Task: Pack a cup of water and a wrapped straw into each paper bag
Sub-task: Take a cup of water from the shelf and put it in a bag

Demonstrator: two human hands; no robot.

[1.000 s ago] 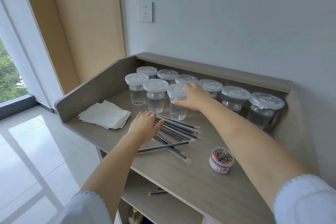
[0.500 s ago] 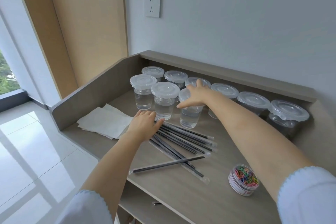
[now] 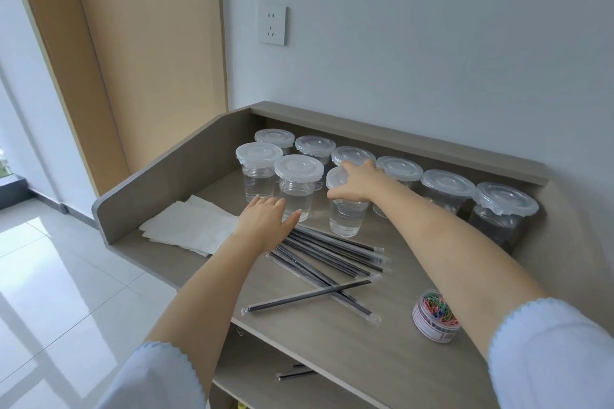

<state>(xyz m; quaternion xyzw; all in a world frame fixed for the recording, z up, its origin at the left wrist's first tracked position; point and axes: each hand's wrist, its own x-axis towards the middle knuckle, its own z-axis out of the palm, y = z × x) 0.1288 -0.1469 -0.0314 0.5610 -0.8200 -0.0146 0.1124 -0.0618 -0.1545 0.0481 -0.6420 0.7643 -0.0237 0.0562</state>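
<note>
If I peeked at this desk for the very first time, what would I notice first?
Probably the crowd of clear lidded cups of water at the back of the desk, with the right hand on top of the front cup. Next, the black wrapped straws fanned out in the middle under the left hand, and the little tub of colourful paper clips near the front right.

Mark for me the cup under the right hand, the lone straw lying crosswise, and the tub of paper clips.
cup of water (image 3: 345, 219), head view, on its clear wall below the right hand.
crosswise wrapped straw (image 3: 309, 296), head view, mid-length of the black shaft.
tub of paper clips (image 3: 436, 317), head view, on its labelled side wall.
</note>
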